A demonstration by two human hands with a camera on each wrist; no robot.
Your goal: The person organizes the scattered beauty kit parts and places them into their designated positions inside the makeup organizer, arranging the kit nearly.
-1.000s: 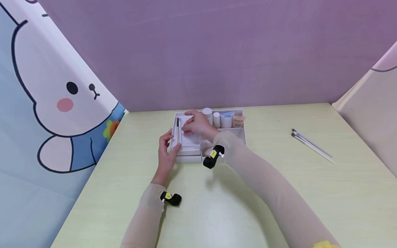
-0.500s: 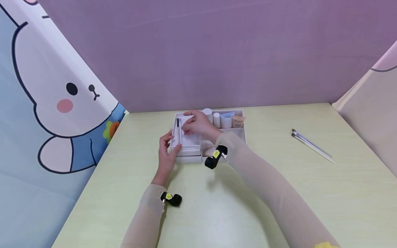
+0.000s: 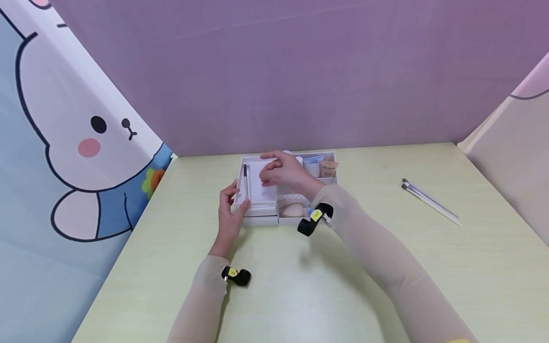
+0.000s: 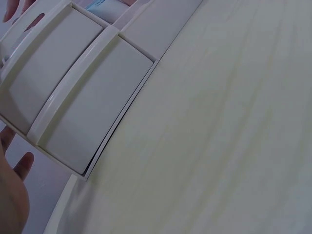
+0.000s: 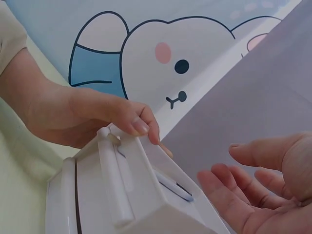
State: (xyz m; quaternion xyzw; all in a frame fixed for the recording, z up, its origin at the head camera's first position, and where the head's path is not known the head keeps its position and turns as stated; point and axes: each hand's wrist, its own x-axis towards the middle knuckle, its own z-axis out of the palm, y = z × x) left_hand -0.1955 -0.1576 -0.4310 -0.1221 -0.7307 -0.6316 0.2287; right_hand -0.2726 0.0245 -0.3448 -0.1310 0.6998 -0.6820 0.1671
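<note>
A white desktop organizer point(image 3: 261, 220) with two drawers stands near the back of the table. In its top left tray lies a slim makeup brush point(image 3: 246, 178) with a dark tip. My left hand point(image 3: 229, 209) grips the organizer's left front corner; in the right wrist view its thumb point(image 5: 134, 124) lies on the top rim. My right hand point(image 3: 287, 172) hovers over the tray's right side, fingers loosely curled and holding nothing. The right wrist view shows those fingers point(image 5: 243, 187) apart from the brush.
Behind and beside my right hand, the organizer holds a blue-and-white tube point(image 3: 313, 166), a peach tube point(image 3: 328, 168) and white containers partly hidden by the hand. A beige makeup sponge point(image 3: 293, 210) sits in the front compartment. Two more brushes point(image 3: 431, 202) lie on the table at right.
My right hand has moved right, away from the brush in the tray, uncovering the sponge and covering the white containers. My left hand stays at the organizer's corner.
</note>
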